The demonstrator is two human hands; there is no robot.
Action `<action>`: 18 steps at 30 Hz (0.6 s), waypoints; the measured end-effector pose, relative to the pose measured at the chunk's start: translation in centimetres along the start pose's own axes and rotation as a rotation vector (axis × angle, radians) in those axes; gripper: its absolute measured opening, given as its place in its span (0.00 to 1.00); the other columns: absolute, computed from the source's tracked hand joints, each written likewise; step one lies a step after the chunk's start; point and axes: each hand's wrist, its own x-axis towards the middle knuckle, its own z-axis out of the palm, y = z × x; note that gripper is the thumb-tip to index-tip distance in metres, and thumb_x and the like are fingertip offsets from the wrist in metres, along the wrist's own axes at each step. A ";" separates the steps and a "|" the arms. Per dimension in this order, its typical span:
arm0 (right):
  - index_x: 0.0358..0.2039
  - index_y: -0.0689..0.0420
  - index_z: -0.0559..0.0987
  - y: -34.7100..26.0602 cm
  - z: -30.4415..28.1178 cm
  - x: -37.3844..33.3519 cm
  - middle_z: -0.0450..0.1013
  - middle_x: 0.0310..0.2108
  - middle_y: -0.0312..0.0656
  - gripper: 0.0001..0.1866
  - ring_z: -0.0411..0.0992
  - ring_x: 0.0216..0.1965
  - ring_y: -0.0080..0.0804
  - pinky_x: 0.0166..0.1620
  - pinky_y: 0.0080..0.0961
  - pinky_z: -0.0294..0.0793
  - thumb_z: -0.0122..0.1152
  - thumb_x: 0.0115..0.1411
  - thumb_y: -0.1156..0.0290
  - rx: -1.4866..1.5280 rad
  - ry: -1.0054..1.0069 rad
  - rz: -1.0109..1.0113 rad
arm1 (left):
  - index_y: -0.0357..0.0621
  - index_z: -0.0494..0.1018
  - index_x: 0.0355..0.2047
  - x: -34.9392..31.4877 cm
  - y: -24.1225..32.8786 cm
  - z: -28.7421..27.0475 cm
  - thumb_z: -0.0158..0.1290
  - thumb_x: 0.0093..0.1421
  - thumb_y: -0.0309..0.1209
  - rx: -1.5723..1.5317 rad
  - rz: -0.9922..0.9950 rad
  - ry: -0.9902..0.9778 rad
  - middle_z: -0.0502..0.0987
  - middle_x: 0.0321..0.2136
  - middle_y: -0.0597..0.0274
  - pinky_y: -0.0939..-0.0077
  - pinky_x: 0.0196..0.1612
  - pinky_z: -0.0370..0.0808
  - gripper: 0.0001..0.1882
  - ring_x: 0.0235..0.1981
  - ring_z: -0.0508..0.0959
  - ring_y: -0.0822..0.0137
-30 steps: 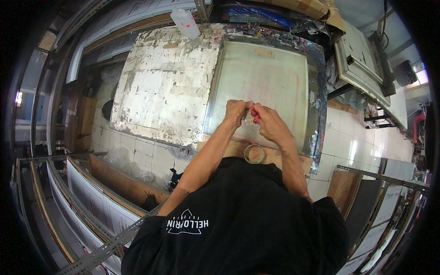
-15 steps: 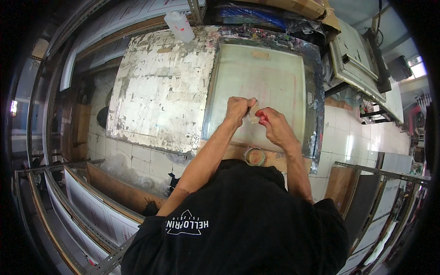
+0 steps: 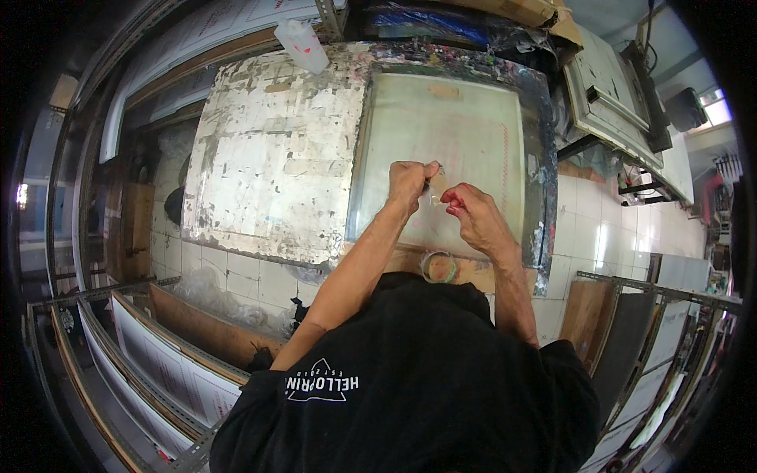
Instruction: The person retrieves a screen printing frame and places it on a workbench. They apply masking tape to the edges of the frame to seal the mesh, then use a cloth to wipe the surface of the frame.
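The pale green framed panel (image 3: 481, 146) lay on the tabletop (image 3: 268, 150), and both hands were raised over its nearer half. A thin, see-through strip (image 3: 438, 188), looking like a bit of clear tape, spanned the small gap between them, over the panel's near middle. The left hand (image 3: 408, 180), on the side toward the panel's left edge, was clenched with its thumb pointing across the panel, and grasped the strip's upper end. The right hand (image 3: 479, 218), nearer the panel's right edge, had its fingers curled at the strip's lower end, their tips stained red; whether they pinched it or only touched it, I could not tell.

Just outside the panel's near edge, a tape roll (image 3: 450, 272) rested on a wooden board (image 3: 489, 276), close against the person's black shirt (image 3: 410, 355). A tan patch (image 3: 444, 91) sat on the panel near its far edge, and a column of red marks (image 3: 505, 154) ran along its right side. To the panel's left, the tabletop was whitish and blotched; to its right and along its far edge, it was dark and paint-spattered. A translucent white container (image 3: 302, 47) with red spots stood beyond the panel's far left corner, well apart from it. Blue plastic (image 3: 430, 25) lay beyond the far edge, and pale floor tiles (image 3: 587, 236) showed to the panel's right.
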 end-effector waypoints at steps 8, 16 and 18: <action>0.38 0.66 0.73 -0.2 0.0 -0.1 0.72 0.35 0.53 0.09 0.75 0.34 0.46 0.37 0.34 0.76 0.53 0.56 0.87 -0.002 0.020 -0.032 | 0.34 0.75 0.17 -0.5 1.0 0.3 0.62 0.51 0.26 -0.054 -0.005 0.037 0.74 0.17 0.59 0.73 0.17 0.59 0.10 0.13 0.65 0.70; 0.38 0.64 0.73 0.5 0.8 0.4 0.72 0.34 0.51 0.10 0.74 0.34 0.45 0.37 0.34 0.74 0.55 0.55 0.86 0.006 0.040 -0.073 | 0.37 0.77 0.21 1.1 0.7 -1.0 0.63 0.53 0.31 -0.117 0.000 0.087 0.74 0.18 0.62 0.73 0.21 0.64 0.10 0.16 0.68 0.69; 0.39 0.62 0.74 1.6 1.3 0.8 0.72 0.34 0.48 0.11 0.73 0.33 0.41 0.37 0.32 0.73 0.57 0.54 0.85 0.027 0.090 -0.097 | 0.38 0.75 0.19 0.9 1.1 -0.8 0.62 0.55 0.31 -0.136 0.069 0.117 0.73 0.17 0.63 0.75 0.21 0.64 0.12 0.16 0.67 0.71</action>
